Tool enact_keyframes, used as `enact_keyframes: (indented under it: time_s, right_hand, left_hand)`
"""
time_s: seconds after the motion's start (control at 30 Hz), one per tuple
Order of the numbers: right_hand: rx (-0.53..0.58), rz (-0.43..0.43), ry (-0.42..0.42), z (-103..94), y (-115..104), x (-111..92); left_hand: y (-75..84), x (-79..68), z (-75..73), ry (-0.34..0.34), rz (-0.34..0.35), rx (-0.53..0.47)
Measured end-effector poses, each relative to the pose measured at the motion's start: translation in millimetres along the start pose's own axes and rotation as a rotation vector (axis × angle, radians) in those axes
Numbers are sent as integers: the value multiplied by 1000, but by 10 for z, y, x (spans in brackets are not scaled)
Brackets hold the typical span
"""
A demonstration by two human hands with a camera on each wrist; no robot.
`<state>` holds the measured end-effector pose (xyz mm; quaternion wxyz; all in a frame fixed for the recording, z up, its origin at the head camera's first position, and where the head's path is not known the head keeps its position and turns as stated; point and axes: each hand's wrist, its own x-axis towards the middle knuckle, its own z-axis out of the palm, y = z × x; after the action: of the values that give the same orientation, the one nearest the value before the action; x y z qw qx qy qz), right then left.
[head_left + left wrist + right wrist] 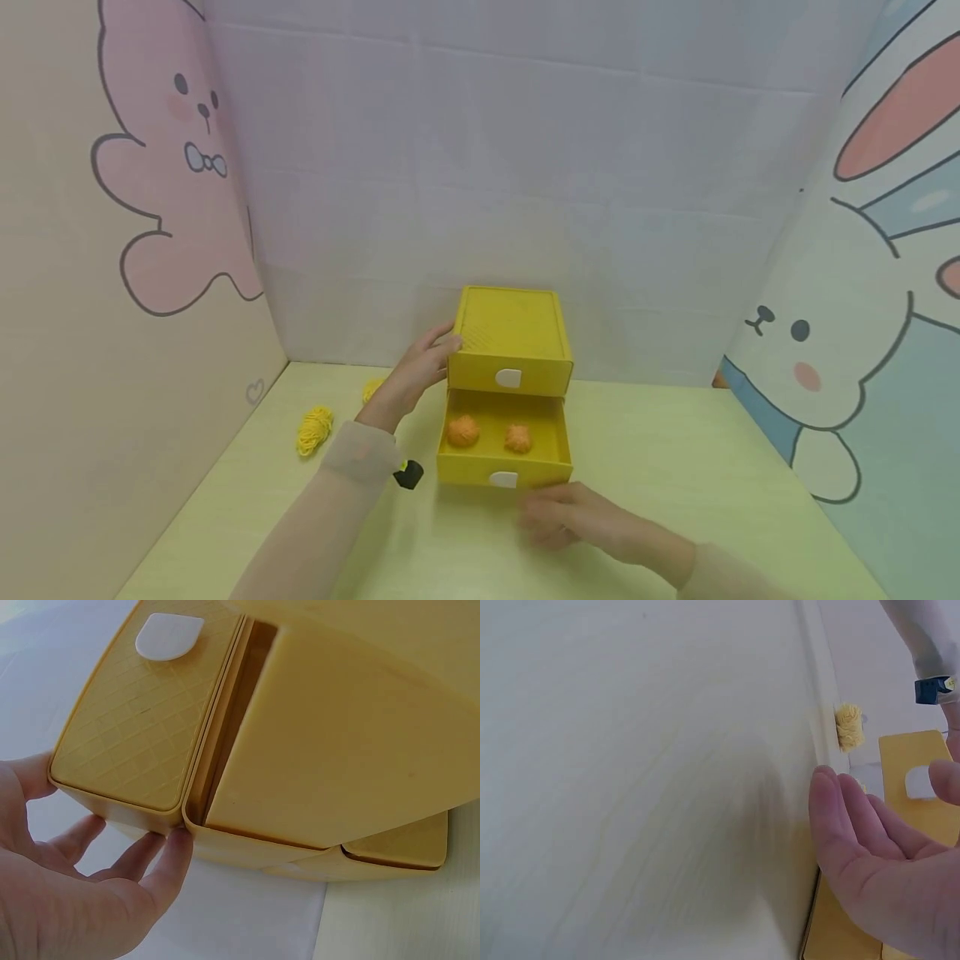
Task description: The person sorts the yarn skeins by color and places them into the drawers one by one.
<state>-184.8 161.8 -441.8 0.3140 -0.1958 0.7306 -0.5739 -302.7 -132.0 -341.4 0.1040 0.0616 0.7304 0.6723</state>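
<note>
Left hand is bracing yellow drawer cabinet, fingers spread; right hand is hovering, released. Steady pressure is probably preventing sliding.

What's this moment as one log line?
left hand touches cabinet side | lower drawer open, two orange balls inside | right hand empty, near lower drawer
</note>
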Motion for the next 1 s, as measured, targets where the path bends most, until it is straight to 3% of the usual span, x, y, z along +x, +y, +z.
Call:
enact_keyframes:
  time_s: [0.2,0.6,1.0]
  right_hand:
    - [191,35,44,140,4,126]
    - [535,70,180,342,-43,255]
    - [569,77,202,267,-48,418]
  left_hand:
    - [75,-104,33,-6,13,-8]
    - [62,-71,20,-5,4,-16]
    - [60,-72,29,-4,11,-12]
